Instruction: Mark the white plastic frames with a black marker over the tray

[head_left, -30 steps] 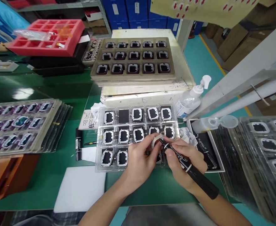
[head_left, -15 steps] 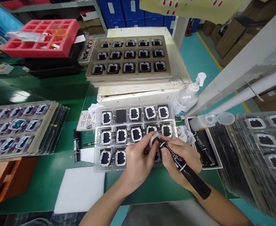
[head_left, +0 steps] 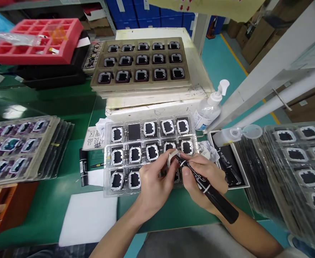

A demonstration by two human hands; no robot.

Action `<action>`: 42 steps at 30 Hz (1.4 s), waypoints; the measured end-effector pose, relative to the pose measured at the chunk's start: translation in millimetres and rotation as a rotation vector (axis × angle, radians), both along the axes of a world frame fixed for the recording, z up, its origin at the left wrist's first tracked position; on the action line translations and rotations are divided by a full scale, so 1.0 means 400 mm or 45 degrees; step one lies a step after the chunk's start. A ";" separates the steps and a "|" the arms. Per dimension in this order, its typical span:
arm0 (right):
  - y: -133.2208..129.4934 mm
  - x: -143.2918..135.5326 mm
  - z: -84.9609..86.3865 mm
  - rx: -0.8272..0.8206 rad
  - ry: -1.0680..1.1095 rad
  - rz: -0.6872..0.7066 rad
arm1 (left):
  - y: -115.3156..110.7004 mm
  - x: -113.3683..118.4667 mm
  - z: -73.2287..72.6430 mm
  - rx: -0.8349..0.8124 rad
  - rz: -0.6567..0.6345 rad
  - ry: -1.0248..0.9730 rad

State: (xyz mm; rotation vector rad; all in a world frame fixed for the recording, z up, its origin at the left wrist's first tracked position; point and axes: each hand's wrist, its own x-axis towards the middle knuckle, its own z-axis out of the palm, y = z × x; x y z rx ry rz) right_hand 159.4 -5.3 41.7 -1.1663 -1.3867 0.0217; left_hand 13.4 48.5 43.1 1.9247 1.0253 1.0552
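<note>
Seen from the person's own head, two bare hands meet over a clear plastic tray [head_left: 125,125] of small white-rimmed black parts, which lies on a green table [head_left: 66,179]; the left hand [head_left: 153,182] is closed around one small white-rimmed part [head_left: 171,157], pinching it between thumb and fingertips just above the tray's middle row; the right hand [head_left: 203,177] grips a black marker [head_left: 208,188] like a pen, its tip touching or almost touching the held part; the marker's barrel runs back along the right wrist.

Judged from this, the step in hand is marking the held part with the pen; the next move would call for a steady left-hand pinch and a light, short stroke, then an empty pocket in the tray for the part; one pocket just beyond the left hand, in the far row, looks unfilled.

Beyond both hands sits a tan tray [head_left: 144,84] of darker parts on stacked white boxes; a pump bottle [head_left: 209,109] stands beyond the right hand; a second marker [head_left: 82,168] lies left of the left hand; stacked trays [head_left: 25,143] lie farther left, and more trays [head_left: 302,168] right of the right hand; a white sheet [head_left: 89,216] lies near the left forearm.
</note>
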 end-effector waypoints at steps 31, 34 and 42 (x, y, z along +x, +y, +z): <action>-0.012 0.022 0.028 -0.009 0.068 0.178 | 0.006 0.001 0.021 -0.303 -0.034 -0.323; -0.012 0.020 0.027 -0.014 0.056 0.158 | 0.005 0.001 0.022 -0.210 -0.021 -0.255; -0.011 0.015 0.026 -0.046 0.024 0.092 | 0.005 0.000 0.016 -0.088 -0.013 -0.149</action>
